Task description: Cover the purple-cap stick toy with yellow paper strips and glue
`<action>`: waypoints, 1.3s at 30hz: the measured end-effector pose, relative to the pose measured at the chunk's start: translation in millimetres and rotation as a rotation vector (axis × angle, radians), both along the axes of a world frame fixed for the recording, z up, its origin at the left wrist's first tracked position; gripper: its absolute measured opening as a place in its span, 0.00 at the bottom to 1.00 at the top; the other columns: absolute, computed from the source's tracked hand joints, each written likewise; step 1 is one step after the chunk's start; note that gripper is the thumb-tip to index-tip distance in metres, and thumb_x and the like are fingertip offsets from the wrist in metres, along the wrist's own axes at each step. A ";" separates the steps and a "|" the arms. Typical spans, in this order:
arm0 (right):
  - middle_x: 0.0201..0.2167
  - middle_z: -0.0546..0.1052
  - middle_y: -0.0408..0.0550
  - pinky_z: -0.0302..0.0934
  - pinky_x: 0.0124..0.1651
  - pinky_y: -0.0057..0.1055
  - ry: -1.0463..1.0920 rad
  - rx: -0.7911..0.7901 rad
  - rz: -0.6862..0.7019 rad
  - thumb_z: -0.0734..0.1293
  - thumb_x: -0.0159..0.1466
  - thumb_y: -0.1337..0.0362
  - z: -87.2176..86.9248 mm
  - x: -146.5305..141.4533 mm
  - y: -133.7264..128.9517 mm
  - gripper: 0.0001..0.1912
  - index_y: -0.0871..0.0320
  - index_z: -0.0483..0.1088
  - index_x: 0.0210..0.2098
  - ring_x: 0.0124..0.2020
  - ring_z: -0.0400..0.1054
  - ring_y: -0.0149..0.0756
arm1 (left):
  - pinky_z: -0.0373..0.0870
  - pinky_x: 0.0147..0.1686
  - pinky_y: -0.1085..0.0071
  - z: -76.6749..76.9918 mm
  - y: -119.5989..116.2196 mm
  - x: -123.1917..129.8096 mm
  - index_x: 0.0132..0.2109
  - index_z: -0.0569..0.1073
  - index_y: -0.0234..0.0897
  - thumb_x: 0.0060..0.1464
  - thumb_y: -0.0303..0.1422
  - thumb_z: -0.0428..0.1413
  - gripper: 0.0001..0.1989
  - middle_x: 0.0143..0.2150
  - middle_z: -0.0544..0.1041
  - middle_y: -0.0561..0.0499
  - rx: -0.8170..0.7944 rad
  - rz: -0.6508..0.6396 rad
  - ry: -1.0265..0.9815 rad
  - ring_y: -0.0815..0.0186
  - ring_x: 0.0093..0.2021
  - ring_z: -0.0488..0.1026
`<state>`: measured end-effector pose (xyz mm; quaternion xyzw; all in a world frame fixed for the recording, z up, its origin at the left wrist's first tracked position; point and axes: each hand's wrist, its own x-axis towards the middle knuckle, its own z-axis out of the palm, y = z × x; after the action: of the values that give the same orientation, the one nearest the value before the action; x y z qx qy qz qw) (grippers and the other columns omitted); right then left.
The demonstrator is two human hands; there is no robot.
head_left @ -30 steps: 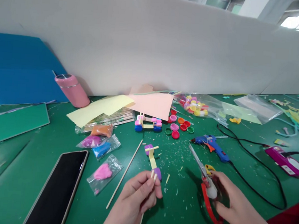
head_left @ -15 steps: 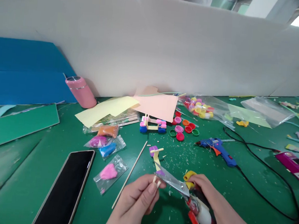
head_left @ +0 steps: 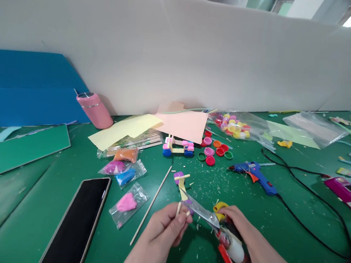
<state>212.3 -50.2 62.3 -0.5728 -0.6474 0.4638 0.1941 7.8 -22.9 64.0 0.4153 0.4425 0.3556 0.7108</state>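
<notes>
My left hand (head_left: 164, 231) pinches two short pale wooden stick pieces (head_left: 178, 209) between thumb and fingers. My right hand (head_left: 248, 236) grips a pair of red-handled shears (head_left: 203, 211), their silver blades pointing left beside the sticks. At its fingertips is a yellow curved piece (head_left: 220, 209); whether it is held or part of the tool I cannot tell. Just beyond the blades lies a small yellow-and-purple assembly (head_left: 182, 186), partly hidden by them. Farther back stands a small blue, pink and yellow model (head_left: 178, 146).
A long thin stick (head_left: 151, 205), bagged pink clay (head_left: 126, 202) and a phone (head_left: 75, 223) lie left. Bottle caps (head_left: 210, 160) and a corded blue glue gun (head_left: 254, 175) lie right. Behind are coloured paper (head_left: 182, 123), a pink bottle (head_left: 96, 110) and a white partition (head_left: 182, 54).
Both hands and the shears have shifted very slightly left in the view, along with a small camera movement. The stick piece in my left hand now stands a little taller.
</notes>
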 end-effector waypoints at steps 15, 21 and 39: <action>0.30 0.61 0.39 0.59 0.23 0.22 0.300 -0.272 -0.211 0.66 0.43 0.71 -2.2 -12.0 -5.4 0.31 0.54 0.55 0.46 0.21 0.57 0.25 | 0.42 0.20 0.74 -24.4 2.5 7.9 0.35 0.72 0.35 0.54 0.28 0.51 0.05 0.17 0.63 0.59 -0.285 0.088 -0.443 0.80 0.14 0.45; 0.29 0.62 0.39 0.59 0.22 0.21 0.273 -0.220 -0.190 0.67 0.43 0.71 -6.5 -12.0 -5.8 0.26 0.54 0.57 0.41 0.22 0.56 0.25 | 0.42 0.20 0.75 -22.6 1.2 8.1 0.31 0.72 0.33 0.51 0.25 0.50 0.06 0.18 0.63 0.58 -0.279 0.114 -0.412 0.81 0.14 0.45; 0.40 0.68 0.47 0.63 0.36 0.29 0.077 -0.055 -0.064 0.68 0.43 0.70 -6.4 -6.2 -8.8 0.32 0.53 0.59 0.47 0.35 0.66 0.38 | 0.54 0.26 0.73 16.4 0.5 -10.4 0.32 0.72 0.36 0.57 0.36 0.46 0.12 0.26 0.63 0.53 0.291 -0.038 0.308 0.69 0.26 0.58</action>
<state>206.1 -59.0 56.0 -0.5802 -0.6078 0.4966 0.2177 -2.6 -22.4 80.4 0.5714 0.4820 0.3347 0.5737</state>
